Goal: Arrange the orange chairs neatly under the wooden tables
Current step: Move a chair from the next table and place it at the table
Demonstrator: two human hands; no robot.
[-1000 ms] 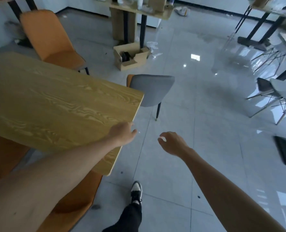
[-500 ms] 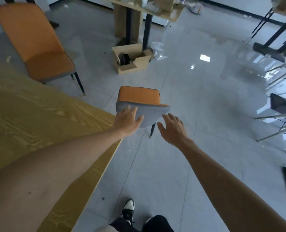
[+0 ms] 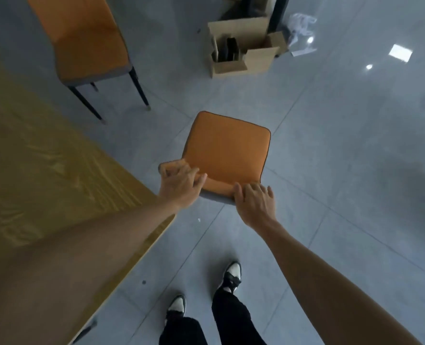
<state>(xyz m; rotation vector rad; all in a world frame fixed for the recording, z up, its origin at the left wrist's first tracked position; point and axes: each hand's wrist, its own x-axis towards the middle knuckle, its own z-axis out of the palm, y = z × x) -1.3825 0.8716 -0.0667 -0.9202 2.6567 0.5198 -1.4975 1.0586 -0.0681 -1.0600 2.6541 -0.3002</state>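
An orange chair point(image 3: 227, 153) with a grey back stands on the floor just past the wooden table's point(image 3: 44, 170) corner, seen from above with its seat facing away from me. My left hand point(image 3: 180, 183) grips the left end of the backrest top. On the right end of that top edge lies my right hand point(image 3: 252, 201), fingers curled over it. A second orange chair point(image 3: 86, 43) stands at the upper left, beyond the table's far edge, apart from it.
An open cardboard box point(image 3: 241, 49) sits on the floor at the top, beside black table legs point(image 3: 277, 13). Crumpled plastic point(image 3: 301, 26) lies to its right. My two feet point(image 3: 206, 292) stand on the grey tiled floor behind the chair.
I have stepped closer and look further down. Both hands have reached the near chair's backrest and closed on its top edge; before they were only stretching towards it.
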